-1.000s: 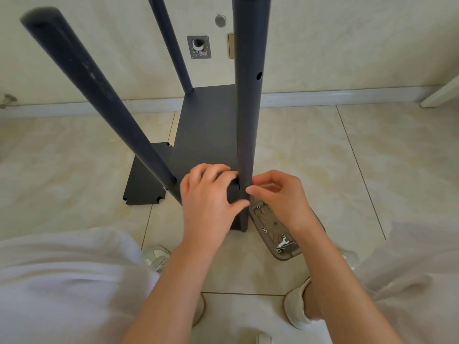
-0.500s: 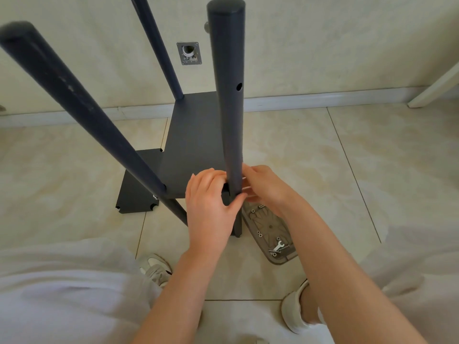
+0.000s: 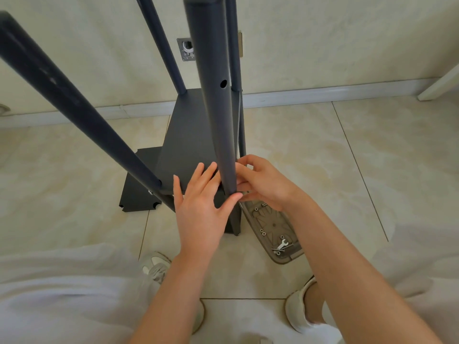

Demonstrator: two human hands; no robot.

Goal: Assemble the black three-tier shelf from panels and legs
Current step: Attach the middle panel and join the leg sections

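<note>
A black shelf panel point(image 3: 191, 145) sits raised off the floor, with four black tube legs standing up from its corners. The near leg point(image 3: 213, 95) rises in front of me, and a side hole shows on it. My left hand point(image 3: 198, 209) lies flat on the panel's near corner, fingers straight, thumb touching the base of that leg. My right hand point(image 3: 263, 182) curls its fingers round the same leg's base from the right; what is under the fingertips is hidden. The left leg point(image 3: 62, 95) slants towards me. The two far legs point(image 3: 161, 45) stand near the wall.
A second black panel point(image 3: 139, 192) lies flat on the tiled floor to the left. A grey tray point(image 3: 275, 234) with screws and a small wrench lies right of the shelf, by my right forearm. My shoes and white trousers fill the bottom. The wall is close behind.
My right hand has moved from the front of the near leg to its right side at the base. My left hand's fingers have straightened onto the panel. The view has moved in closer.
</note>
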